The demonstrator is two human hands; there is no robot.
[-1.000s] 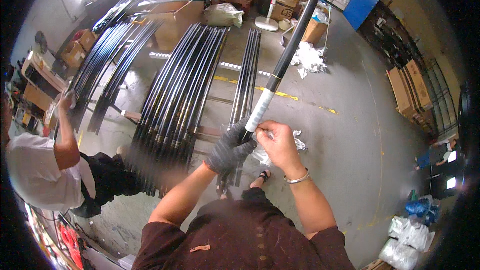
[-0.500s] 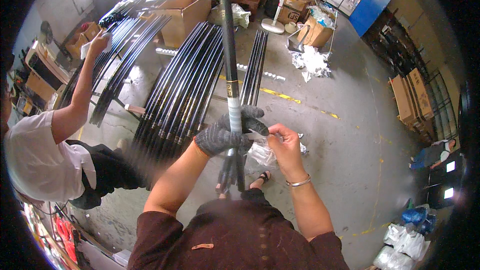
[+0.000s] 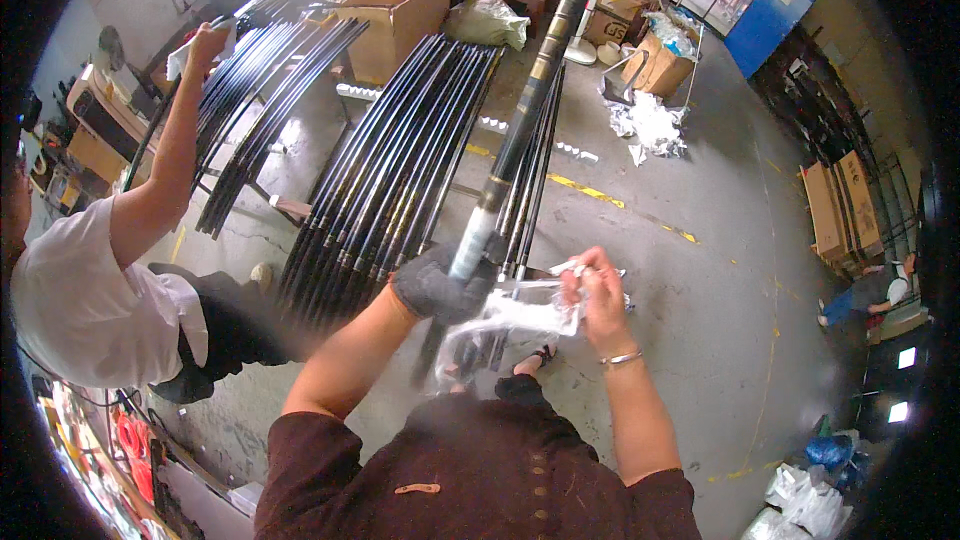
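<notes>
My left hand [image 3: 437, 287], in a dark grey glove, grips the lower end of a long black rod [image 3: 522, 120] that slants up and away toward the top of the view. A clear plastic sleeve [image 3: 505, 318] hangs off the rod's lower end. My bare right hand [image 3: 592, 292], with a bracelet on the wrist, pinches that plastic beside the rod and pulls it to the right.
Many black rods [image 3: 390, 170] lie side by side on low racks ahead. A person in a white shirt [image 3: 85, 300] at left reaches up to another rack of rods [image 3: 250, 90]. Cardboard boxes [image 3: 395, 20], crumpled plastic [image 3: 650, 125] and a blue door [image 3: 765, 15] stand beyond.
The rod swung from leaning right to upright and now leans right again. My right hand has drawn the plastic sleeve farther off the rod. The person at left raised an arm higher.
</notes>
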